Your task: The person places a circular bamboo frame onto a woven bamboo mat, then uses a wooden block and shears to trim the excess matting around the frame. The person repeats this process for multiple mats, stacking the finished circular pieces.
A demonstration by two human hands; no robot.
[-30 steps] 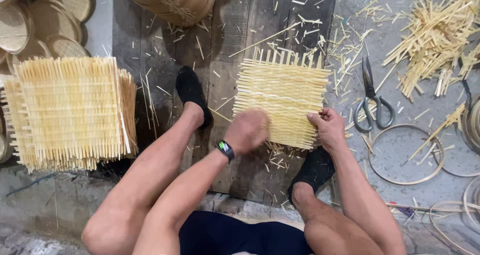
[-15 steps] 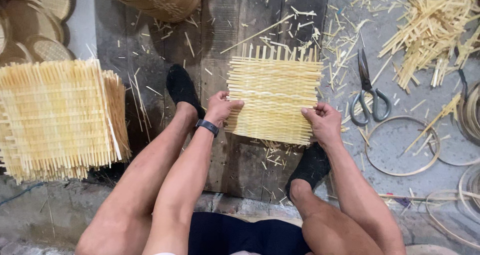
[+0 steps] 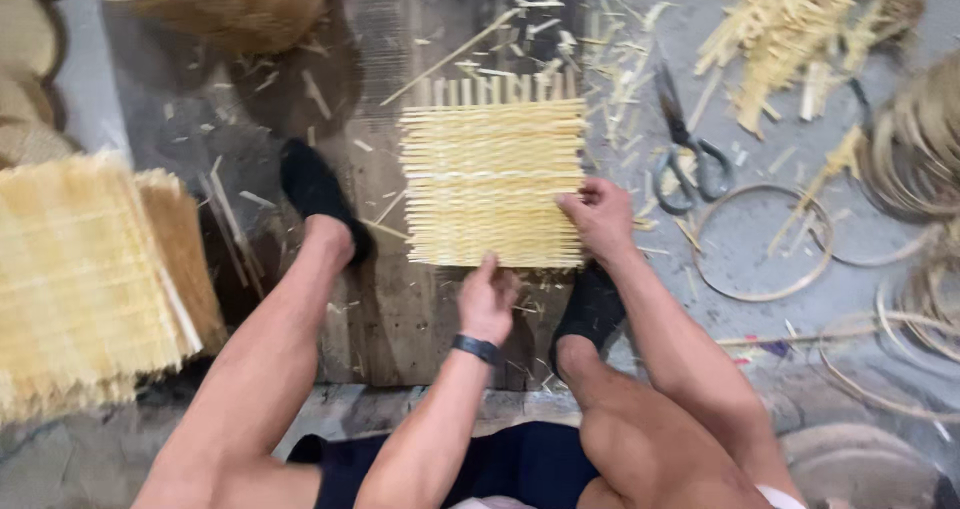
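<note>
While the woven bamboo mat (image 3: 492, 184) lies flat on the dark wooden board (image 3: 400, 309), it is held at two places along its near half. The left hand (image 3: 488, 304) is set at the mat's near edge, fingers curled against the strip ends; whether anything is pinched between them cannot be told. The right hand (image 3: 600, 217) is pressed on the mat's right near corner, fingers bent over the edge and gripping it.

Progress, as judged: the body of the mat is closely woven across nearly its whole face. Loose upright ends are seen projecting only beyond the mat's far edge, so the far border appears unfinished or untrimmed. The near and side edges look fairly even.

Orientation: the mat is roughly square, slightly longer from near edge to far edge. The visible horizontal strips run left to right; the projecting uprights point away from the person.

Relative to the mat: a stack of finished mats (image 3: 95, 279) lies well to the left, scissors (image 3: 685, 149) just to the right, bamboo hoops (image 3: 765, 244) beyond those, loose bamboo strips (image 3: 790, 29) to the far right. One dark-socked foot (image 3: 318, 194) is planted left of the mat; the other (image 3: 590, 304) sits at the near right corner.
</note>
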